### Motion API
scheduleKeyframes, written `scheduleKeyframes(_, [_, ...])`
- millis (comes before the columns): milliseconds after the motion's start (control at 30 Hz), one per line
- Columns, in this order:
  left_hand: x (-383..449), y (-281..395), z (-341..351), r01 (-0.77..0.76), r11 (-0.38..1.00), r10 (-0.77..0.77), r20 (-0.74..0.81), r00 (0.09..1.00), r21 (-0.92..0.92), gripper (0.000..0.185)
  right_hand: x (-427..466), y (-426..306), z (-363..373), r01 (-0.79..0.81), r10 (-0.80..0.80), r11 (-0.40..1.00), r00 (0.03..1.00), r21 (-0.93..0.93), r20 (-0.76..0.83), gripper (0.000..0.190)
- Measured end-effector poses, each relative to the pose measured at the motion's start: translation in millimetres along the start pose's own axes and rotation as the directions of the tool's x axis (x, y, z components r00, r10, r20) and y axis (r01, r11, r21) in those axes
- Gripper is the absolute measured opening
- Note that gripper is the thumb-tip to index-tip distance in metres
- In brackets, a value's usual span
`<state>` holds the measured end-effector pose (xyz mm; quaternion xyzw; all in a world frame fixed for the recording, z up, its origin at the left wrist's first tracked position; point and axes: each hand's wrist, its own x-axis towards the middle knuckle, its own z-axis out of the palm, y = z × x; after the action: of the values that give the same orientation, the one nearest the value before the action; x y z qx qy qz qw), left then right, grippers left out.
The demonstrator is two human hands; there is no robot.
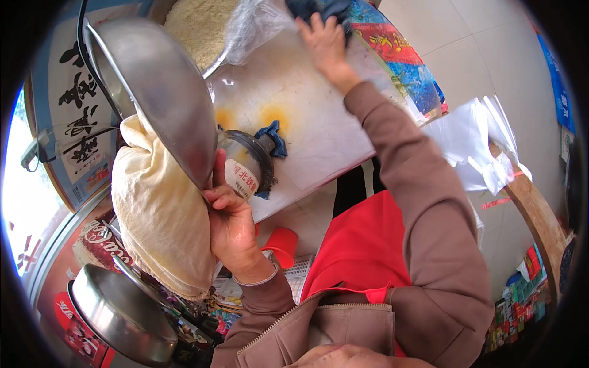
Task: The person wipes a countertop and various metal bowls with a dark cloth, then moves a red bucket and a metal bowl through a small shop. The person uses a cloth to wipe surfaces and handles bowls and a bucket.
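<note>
My left hand [234, 225] holds a large stainless steel bowl [161, 83] by its lower edge, and the bowl is tipped up on its side. A cream cloth [161, 216] bulges from the bowl's mouth side and hangs against my left palm. At the far side of the white tabletop [317, 115], my right hand [324, 48] presses on a dark blue cloth [322, 9]. Its fingers are spread over the fabric. A metal machine part [244, 152] bearing a label stands on the tabletop near the bowl, with a piece of blue cloth [276, 138] tucked by it.
A basin of pale grain-like food [198, 32] and clear plastic film [253, 27] lie at the back. Another steel pot [124, 308] stands at lower left. A red plastic container [281, 246] sits below the table edge. White plastic bags [478, 147] rest on a wooden chair [534, 207] at right.
</note>
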<state>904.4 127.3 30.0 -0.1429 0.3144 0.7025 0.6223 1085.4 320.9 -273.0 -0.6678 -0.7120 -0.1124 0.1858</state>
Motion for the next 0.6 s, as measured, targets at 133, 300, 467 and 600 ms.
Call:
scheduleKeyframes(133, [0.3, -2.7, 4.9, 0.001, 1.0, -0.001, -0.006, 1.0, 0.018, 0.064, -50.0, -112.5, -31.2, -0.009, -0.058, 0.928, 0.984, 0.372, 0.169, 0.042])
scheduleKeyframes(300, [1.6, -3.5, 7.3, -0.022, 1.0, 0.021, -0.029, 0.999, -0.017, 0.063, -25.0, -258.5, -25.7, 0.085, -0.289, 0.708, 0.941, 0.701, 0.177, 0.043])
scheduleKeyframes(467, [-1.1, -4.7, 6.9, -0.057, 0.998, 0.058, -0.039, 0.998, 0.012, 0.062, -45.7, -310.7, 1.9, 0.504, -0.704, 0.628, 0.693, 0.593, 0.157, 0.018])
scheduleKeyframes(600, [0.1, -4.6, 7.1, -0.04, 0.999, 0.041, -0.037, 0.998, 0.006, 0.061, -54.5, -282.2, 15.3, 0.456, -0.691, 0.462, 0.723, 0.761, -0.014, 0.012])
